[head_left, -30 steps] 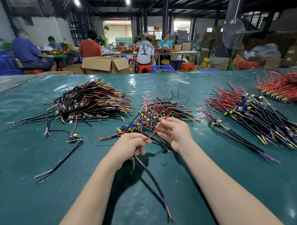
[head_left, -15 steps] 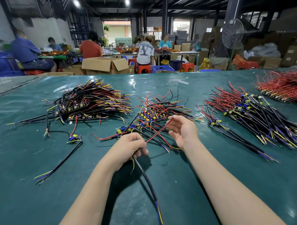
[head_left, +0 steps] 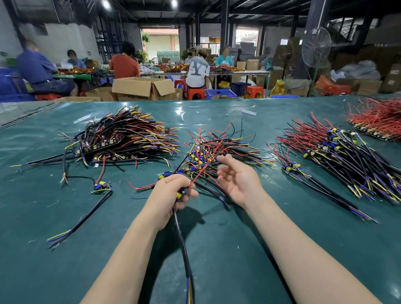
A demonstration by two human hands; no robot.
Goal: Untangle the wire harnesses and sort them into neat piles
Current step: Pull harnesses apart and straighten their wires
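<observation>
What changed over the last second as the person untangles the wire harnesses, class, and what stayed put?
The right hand let go of the red wire it was pinching and opened. The left hand keeps gripping one harness, whose black cable swung leftward at its free end. The left pile, right pile and lone harness stayed put.

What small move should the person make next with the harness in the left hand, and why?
Probably pinch the red wire with the open right hand and ease it out of the middle tangle: the left hand grips the harness, but that wire runs into the tangle.
</observation>
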